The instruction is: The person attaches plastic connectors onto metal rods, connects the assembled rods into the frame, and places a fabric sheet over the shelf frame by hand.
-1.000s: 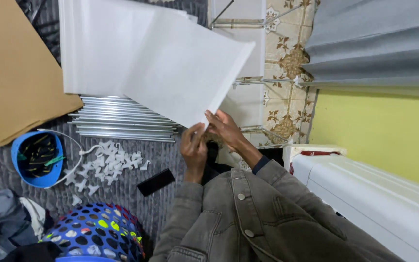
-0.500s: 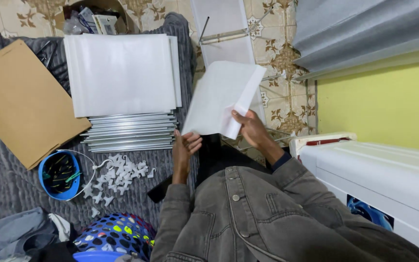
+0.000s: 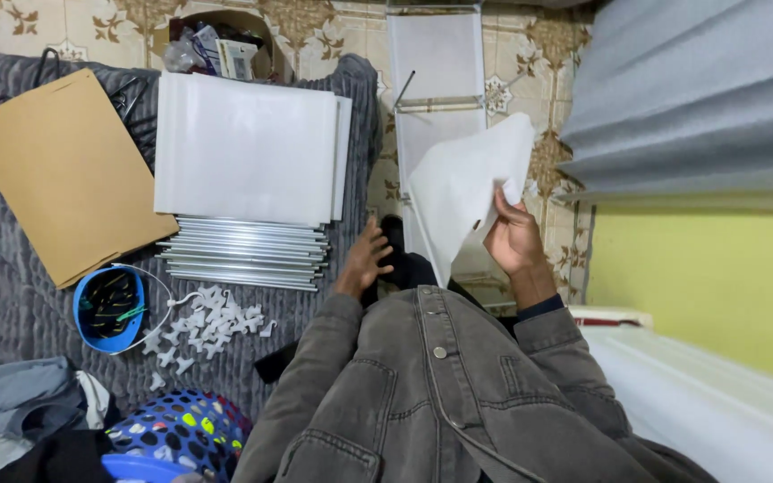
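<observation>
My right hand (image 3: 512, 237) grips a white translucent sheet (image 3: 462, 192) by its lower right corner, holding it up over the tiled floor. My left hand (image 3: 366, 259) hangs free just left of the sheet, fingers loosely spread, holding nothing, near the edge of the grey ribbed mat (image 3: 11, 295). On the mat lies a stack of white sheets (image 3: 243, 148) on top of a bundle of silver metal rods (image 3: 243, 252).
A brown cardboard piece (image 3: 69, 174) lies at left. A blue bowl (image 3: 109, 309) and a scatter of white plastic connectors (image 3: 203, 322) sit below the rods. A perforated blue basket (image 3: 176, 438), a metal-framed white panel (image 3: 436, 80) on the floor and a white appliance (image 3: 717, 402) surround me.
My left hand let go of the sheet and dropped toward the mat. My right hand carried the sheet right and upward; the view shifted.
</observation>
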